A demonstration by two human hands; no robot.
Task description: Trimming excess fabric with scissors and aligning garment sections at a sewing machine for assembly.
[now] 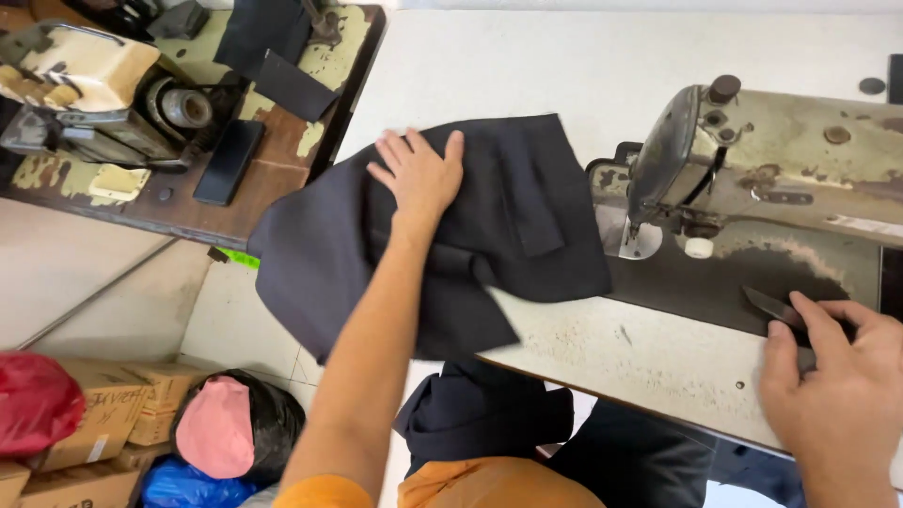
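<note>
My left hand lies flat, fingers spread, on a dark navy piece of fabric that hangs over the left end of the sewing table. My right hand rests at the table's right side, fingers on a dark pair of scissors lying on the machine bed. The worn beige sewing machine stands just right of the fabric, its presser foot near the cloth's edge. More navy cloth lies in my lap.
A second old sewing machine sits on a worn wooden table at upper left, with dark cloth pieces on it. Cardboard boxes, a red bag, a pink bundle and a blue bag stand on the floor at lower left.
</note>
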